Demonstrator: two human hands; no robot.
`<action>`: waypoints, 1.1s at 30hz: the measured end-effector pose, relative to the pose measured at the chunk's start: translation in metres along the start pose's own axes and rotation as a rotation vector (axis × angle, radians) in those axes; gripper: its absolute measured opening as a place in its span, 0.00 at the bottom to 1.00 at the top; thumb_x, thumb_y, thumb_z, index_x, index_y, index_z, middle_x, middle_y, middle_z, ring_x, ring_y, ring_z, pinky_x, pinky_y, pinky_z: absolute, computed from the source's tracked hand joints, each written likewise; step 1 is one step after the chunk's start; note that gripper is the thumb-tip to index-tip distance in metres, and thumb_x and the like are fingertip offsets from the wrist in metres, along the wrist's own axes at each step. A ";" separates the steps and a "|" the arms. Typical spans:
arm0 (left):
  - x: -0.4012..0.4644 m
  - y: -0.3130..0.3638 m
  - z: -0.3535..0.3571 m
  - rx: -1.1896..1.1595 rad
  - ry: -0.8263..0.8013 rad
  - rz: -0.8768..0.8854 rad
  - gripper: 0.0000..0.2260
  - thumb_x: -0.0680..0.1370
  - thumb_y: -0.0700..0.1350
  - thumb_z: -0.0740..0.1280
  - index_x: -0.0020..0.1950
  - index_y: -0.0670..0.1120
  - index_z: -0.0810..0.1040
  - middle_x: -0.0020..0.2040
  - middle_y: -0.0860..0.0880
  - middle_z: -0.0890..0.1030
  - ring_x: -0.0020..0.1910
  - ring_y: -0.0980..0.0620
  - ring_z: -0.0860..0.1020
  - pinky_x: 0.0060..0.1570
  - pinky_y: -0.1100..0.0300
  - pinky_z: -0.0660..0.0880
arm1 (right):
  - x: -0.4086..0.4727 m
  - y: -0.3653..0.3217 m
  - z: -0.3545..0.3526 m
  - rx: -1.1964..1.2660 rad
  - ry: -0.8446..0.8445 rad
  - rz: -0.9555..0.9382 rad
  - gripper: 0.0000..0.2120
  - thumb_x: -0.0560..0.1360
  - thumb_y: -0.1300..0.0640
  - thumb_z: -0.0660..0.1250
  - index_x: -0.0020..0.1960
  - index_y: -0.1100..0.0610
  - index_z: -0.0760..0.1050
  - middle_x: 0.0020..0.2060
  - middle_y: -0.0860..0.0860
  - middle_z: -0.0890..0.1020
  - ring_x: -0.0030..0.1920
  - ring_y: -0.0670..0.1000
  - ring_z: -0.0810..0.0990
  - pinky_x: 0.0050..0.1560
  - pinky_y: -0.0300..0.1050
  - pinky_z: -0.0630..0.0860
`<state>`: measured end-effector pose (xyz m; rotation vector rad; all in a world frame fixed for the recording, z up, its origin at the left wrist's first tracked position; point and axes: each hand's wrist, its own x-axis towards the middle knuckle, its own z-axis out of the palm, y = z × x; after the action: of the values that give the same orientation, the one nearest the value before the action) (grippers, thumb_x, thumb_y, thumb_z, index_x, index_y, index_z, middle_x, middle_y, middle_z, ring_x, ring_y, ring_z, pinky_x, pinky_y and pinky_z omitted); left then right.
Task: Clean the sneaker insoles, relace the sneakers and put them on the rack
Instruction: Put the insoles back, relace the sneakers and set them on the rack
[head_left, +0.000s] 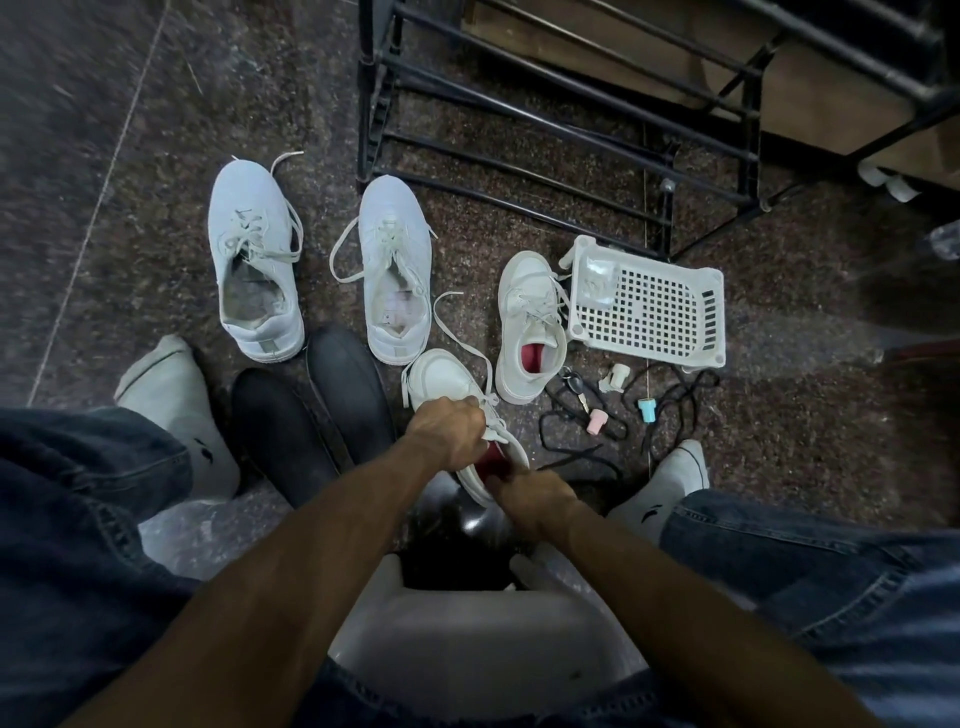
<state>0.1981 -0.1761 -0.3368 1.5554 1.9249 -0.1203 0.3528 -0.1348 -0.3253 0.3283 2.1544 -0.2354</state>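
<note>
Sneaker (447, 387), white with red insole: held over the floor (156, 130); left hand (449, 431) grips its laces, right hand (535, 501) grips its heel. Three white sneakers stand beyond, one (530, 327) beside a white basket (649, 306). Black rack (519, 119) behind.

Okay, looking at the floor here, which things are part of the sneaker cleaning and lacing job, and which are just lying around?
Part of the job:
held sneaker, gripped by left hand and right hand
its mate
two pale sneakers
shoe rack

Lying about:
black shoes
white basket
keys
black cord
pink cap
blue cap
</note>
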 end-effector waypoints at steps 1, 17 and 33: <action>0.001 -0.001 0.001 -0.002 0.000 0.006 0.17 0.79 0.53 0.61 0.59 0.41 0.75 0.58 0.44 0.76 0.56 0.41 0.78 0.50 0.50 0.73 | 0.004 -0.002 0.000 0.010 -0.012 0.012 0.26 0.76 0.61 0.62 0.72 0.58 0.60 0.64 0.60 0.74 0.61 0.63 0.75 0.52 0.56 0.75; -0.006 -0.026 0.012 -0.386 0.148 -0.035 0.11 0.77 0.54 0.63 0.54 0.53 0.80 0.58 0.51 0.75 0.54 0.45 0.79 0.50 0.54 0.75 | 0.006 0.000 -0.004 0.047 0.097 -0.025 0.17 0.74 0.56 0.64 0.61 0.57 0.69 0.54 0.60 0.81 0.55 0.63 0.79 0.50 0.52 0.74; 0.012 -0.100 -0.014 -0.209 0.304 -0.232 0.28 0.78 0.42 0.62 0.77 0.51 0.59 0.73 0.51 0.67 0.76 0.47 0.57 0.70 0.45 0.63 | 0.056 0.009 -0.104 0.350 0.427 0.195 0.16 0.74 0.56 0.62 0.61 0.57 0.69 0.54 0.61 0.79 0.54 0.63 0.78 0.50 0.50 0.73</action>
<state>0.1012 -0.1889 -0.3638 1.2652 2.2694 0.2247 0.2443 -0.0880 -0.3137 0.8495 2.4743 -0.4658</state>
